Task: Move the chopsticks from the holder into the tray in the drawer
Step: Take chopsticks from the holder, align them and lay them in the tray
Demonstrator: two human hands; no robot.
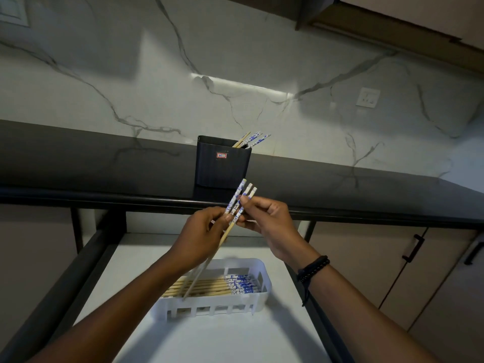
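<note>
1. Blue-and-white patterned tops mark the three chopsticks (237,203) I hold tilted above the drawer (262,336).
2. My left hand (201,238) pinches them lower down, fingers curled around the shafts.
3. My right hand (272,221) pinches them just below the tops.
4. Other pairs (214,285) lie flat in the white tray (207,309).
5. Remaining sticks (252,139) lean in the dark holder (222,166) on the counter (104,166).

Dim kitchen, marble wall (235,56)
We see a bright light strip (241,86) at centre, a socket (368,97) at right, a dark countertop (78,163) across the middle, and beige cupboard doors (366,263) with black handles (413,248) at lower right.
</note>
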